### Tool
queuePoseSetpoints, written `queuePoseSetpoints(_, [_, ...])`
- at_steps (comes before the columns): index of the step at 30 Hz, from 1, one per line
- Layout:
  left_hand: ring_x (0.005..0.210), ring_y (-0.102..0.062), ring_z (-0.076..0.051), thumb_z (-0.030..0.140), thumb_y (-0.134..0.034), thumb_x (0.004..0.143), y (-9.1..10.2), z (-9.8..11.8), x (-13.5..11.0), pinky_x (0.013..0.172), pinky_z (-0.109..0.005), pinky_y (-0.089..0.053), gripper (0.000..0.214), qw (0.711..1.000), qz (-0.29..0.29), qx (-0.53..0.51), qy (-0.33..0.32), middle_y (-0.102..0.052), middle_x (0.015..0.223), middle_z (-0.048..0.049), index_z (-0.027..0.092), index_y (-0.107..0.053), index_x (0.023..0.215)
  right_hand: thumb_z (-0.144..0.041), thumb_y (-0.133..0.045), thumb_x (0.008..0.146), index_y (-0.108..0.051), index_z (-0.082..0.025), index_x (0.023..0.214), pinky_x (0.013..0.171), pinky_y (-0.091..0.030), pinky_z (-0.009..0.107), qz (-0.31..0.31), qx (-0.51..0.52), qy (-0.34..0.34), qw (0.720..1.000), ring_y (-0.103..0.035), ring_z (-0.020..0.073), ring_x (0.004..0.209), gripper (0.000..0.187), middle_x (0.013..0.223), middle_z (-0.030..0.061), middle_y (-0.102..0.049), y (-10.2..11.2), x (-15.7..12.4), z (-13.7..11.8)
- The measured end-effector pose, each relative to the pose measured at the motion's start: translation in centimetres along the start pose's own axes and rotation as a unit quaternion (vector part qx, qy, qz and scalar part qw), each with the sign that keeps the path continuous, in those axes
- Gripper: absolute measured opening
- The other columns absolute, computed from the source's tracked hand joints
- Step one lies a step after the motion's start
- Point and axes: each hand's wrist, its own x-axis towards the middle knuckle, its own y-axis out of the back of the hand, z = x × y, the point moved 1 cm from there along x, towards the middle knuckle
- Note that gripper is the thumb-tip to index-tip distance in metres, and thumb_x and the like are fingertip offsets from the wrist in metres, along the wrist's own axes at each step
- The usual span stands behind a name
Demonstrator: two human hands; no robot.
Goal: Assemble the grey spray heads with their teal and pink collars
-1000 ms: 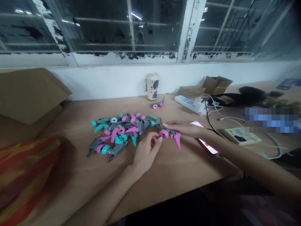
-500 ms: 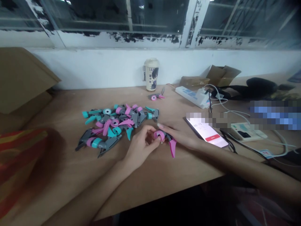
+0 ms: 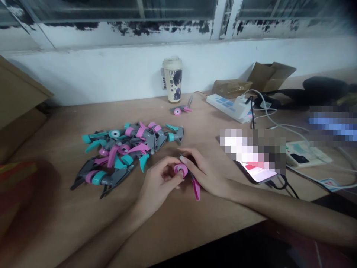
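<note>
Both my hands meet over one pink and grey spray-nozzle head (image 3: 187, 175) just above the wooden table (image 3: 178, 223). My left hand (image 3: 157, 186) pinches its pink round collar with thumb and fingertips. My right hand (image 3: 205, 171) wraps the grey body from the right, and the pink trigger hangs down below the fingers. A pile of similar nozzle heads (image 3: 125, 152) in teal, pink and grey lies just left of my hands. One more pink nozzle head (image 3: 180, 110) lies apart near the back wall.
A paper coffee cup (image 3: 171, 79) stands against the wall. A phone (image 3: 258, 169) lies right of my right hand. A white power strip (image 3: 230, 106), cables and a small white device (image 3: 306, 156) sit further right. Cardboard boxes (image 3: 16, 100) stand at far left.
My right hand drew the pink nozzle head toward me and my left hand closed onto its collar. The camera tilted down, so the window has slid upward.
</note>
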Motion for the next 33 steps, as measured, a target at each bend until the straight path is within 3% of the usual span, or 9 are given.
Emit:
queuePoseSetpoints(4, [0.069,-0.06,-0.011,0.027,-0.059,0.08,0.0,0.1,0.1,0.052,-0.019,-0.054,0.018,1.0,0.019,0.009,0.004,-0.057,0.083,-0.0004,0.018,-0.056,0.096,-0.028,-0.038,0.092,-0.052,-0.028,0.117,0.099,-0.038,0.039,-0.024,-0.017,0.054,0.998,-0.049,0.0164,0.117,0.029,0.123,0.0035,-0.055,0.4,-0.4,0.0])
queuePoseSetpoints(9, [0.068,-0.058,-0.011,0.028,-0.06,0.079,0.4,0.0,0.4,0.051,-0.019,-0.053,0.019,0.999,0.039,0.028,0.015,-0.058,0.085,-0.0016,0.017,-0.056,0.094,-0.019,-0.054,0.079,-0.053,-0.03,0.12,0.106,-0.023,0.051,-0.048,-0.147,0.135,0.979,-0.045,0.0209,0.123,0.042,0.13,0.002,-0.053,1.4,-0.1,-0.2])
queuePoseSetpoints(12, [0.068,-0.058,-0.012,0.028,-0.059,0.079,0.5,-0.2,0.4,0.053,-0.02,-0.053,0.019,0.998,0.037,0.054,0.011,-0.06,0.084,-0.0017,0.018,-0.056,0.094,-0.027,-0.061,0.078,-0.057,-0.032,0.115,0.108,-0.012,0.053,-0.042,-0.205,0.141,0.968,-0.05,0.0214,0.118,0.038,0.128,-0.0006,-0.056,1.7,0.1,-0.4])
queuePoseSetpoints(18, [0.074,-0.061,-0.014,0.027,-0.06,0.079,0.3,0.0,0.6,0.054,-0.02,-0.051,0.022,0.994,0.042,0.104,-0.011,-0.063,0.085,-0.0024,0.019,-0.054,0.098,-0.042,-0.062,0.079,-0.057,-0.038,0.116,0.107,-0.005,0.054,-0.013,-0.264,0.159,0.951,-0.052,0.0223,0.114,0.038,0.117,-0.0037,-0.064,1.9,0.3,-0.5])
queuePoseSetpoints(20, [0.072,-0.061,-0.014,0.028,-0.06,0.079,0.3,0.1,0.7,0.053,-0.021,-0.05,0.021,0.993,0.046,0.107,-0.012,-0.064,0.084,-0.0026,0.018,-0.055,0.096,-0.043,-0.061,0.08,-0.057,-0.038,0.115,0.106,-0.005,0.053,-0.002,-0.268,0.165,0.949,-0.054,0.0217,0.111,0.036,0.115,-0.0045,-0.065,1.9,0.3,-0.4])
queuePoseSetpoints(25, [0.07,-0.059,-0.013,0.031,-0.06,0.08,0.4,0.0,0.6,0.055,-0.02,-0.049,0.019,0.994,0.039,0.106,-0.008,-0.063,0.08,-0.0011,0.018,-0.056,0.094,-0.042,-0.06,0.082,-0.06,-0.031,0.112,0.094,-0.024,0.045,0.001,-0.26,0.166,0.951,-0.057,0.02,0.098,0.033,0.11,-0.0015,-0.068,1.8,0.4,-0.5])
queuePoseSetpoints(33, [0.066,-0.06,-0.013,0.03,-0.061,0.079,0.1,0.1,0.5,0.056,-0.022,-0.045,0.017,0.989,0.044,0.141,-0.009,-0.065,0.075,0.0001,0.019,-0.057,0.092,-0.035,-0.061,0.081,-0.064,-0.027,0.092,0.098,-0.017,0.044,-0.017,-0.278,0.183,0.943,-0.056,0.0185,0.09,0.014,0.09,-0.0024,-0.07,2.0,0.6,-0.6])
